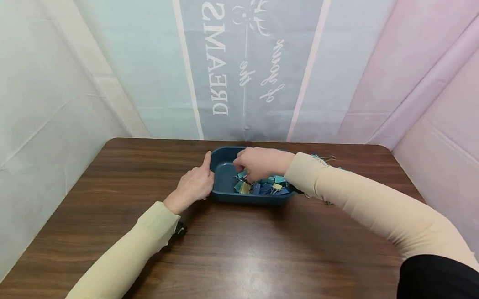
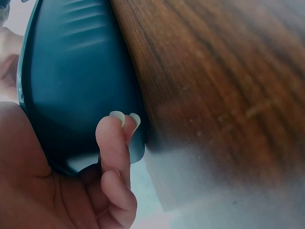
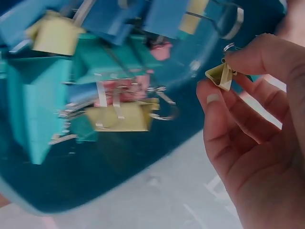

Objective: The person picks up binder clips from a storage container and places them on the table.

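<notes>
Tabletop (image 1: 233, 259), right hand (image 1: 259, 164) pinching yellow clip (image 3: 220, 76), left hand (image 1: 194, 183) gripping bin (image 1: 253, 199)

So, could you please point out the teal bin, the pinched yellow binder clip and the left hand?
Teal bin (image 1: 250, 199), head view: front wall.
Yellow binder clip (image 3: 222, 77), right wrist view: its body.
Left hand (image 1: 195, 182), head view: its back.

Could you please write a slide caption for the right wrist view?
Right hand pinches a small yellow binder clip at a teal bin of assorted clips.
</notes>
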### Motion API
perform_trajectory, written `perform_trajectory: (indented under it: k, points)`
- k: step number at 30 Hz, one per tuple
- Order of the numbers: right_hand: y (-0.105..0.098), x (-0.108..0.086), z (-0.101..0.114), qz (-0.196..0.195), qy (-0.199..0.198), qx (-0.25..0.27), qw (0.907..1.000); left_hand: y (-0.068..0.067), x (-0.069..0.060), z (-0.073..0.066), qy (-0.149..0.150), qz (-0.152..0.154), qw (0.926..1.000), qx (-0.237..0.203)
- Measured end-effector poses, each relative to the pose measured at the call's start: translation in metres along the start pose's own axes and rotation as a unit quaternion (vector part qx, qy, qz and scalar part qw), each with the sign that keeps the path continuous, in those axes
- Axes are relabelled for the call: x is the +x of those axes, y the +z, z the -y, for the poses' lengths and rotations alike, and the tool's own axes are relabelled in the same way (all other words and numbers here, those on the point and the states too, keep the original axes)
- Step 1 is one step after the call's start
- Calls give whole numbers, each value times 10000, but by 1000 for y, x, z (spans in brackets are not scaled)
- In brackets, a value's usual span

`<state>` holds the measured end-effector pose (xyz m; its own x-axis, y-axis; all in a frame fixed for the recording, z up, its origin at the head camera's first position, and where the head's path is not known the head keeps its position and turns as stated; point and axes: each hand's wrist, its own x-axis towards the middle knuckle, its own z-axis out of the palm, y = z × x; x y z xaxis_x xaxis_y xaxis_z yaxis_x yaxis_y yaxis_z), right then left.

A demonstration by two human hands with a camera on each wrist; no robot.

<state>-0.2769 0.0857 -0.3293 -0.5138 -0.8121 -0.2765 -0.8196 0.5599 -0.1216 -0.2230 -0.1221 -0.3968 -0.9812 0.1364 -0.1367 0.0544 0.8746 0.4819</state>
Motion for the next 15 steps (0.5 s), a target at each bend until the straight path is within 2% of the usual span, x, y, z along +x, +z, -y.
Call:
perform_trajectory:
  k: [7, 11, 15]
  points:
    - [10, -5, -7, 281, -27, 167, 9995, 1, -1, 2, 61, 3, 10000, 18]
    - [4, -10, -10, 97, -70, 200, 9997, 1, -1, 1, 40, -54, 10000, 26]
    - [-6, -22, -15, -201, -122, 195, 9995, 1, 0, 0, 30, -96, 9999, 35]
